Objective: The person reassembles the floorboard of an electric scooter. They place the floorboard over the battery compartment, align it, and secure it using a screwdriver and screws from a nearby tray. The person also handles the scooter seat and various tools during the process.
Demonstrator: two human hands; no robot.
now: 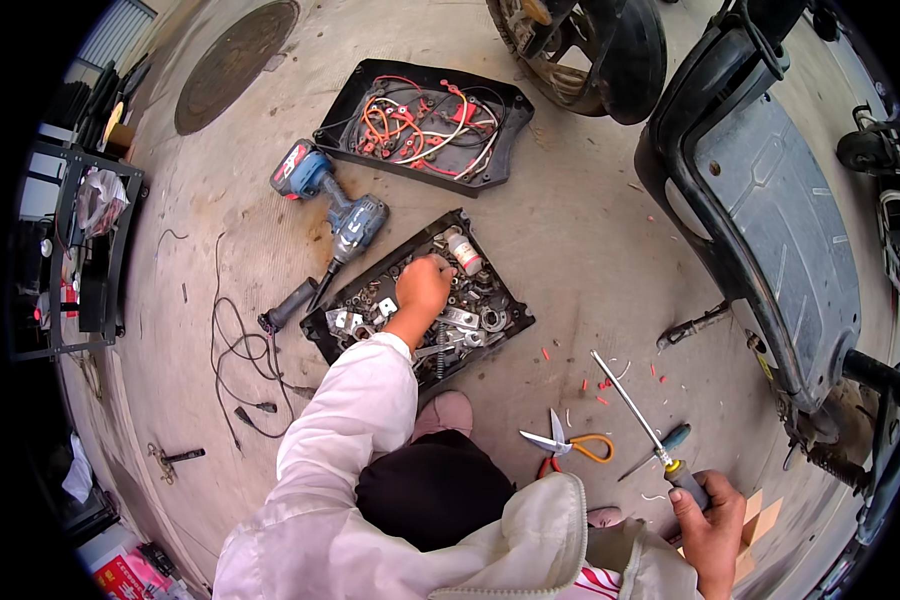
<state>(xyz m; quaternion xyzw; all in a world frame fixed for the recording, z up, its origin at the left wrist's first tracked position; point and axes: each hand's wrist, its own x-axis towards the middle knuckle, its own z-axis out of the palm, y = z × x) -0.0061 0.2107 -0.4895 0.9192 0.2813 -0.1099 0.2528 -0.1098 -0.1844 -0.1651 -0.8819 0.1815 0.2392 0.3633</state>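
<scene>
My left hand [422,295] reaches into a black tray [313,328] of nuts, washers, brackets and other small metal parts, its fingers curled among them; what they hold is hidden. A white bottle [464,253] lies at the tray's back right. My right hand [708,525], at lower right, grips a long screwdriver [687,485] with a black and yellow handle, pointing up-left. Below the shaft lie a teal-handled screwdriver [670,440], orange-handled scissors [560,447] and small red scraps [604,383]. A blue cordless impact wrench [358,225] lies left of the tray.
A second black tray [500,171] with red, white and black cables sits behind. A grey-black scooter frame [760,240] stands at right, a wheel [560,50] at top. Loose cables [252,350] and a wheeled metal rack [105,260] are at left, a round manhole cover [235,65] at upper left.
</scene>
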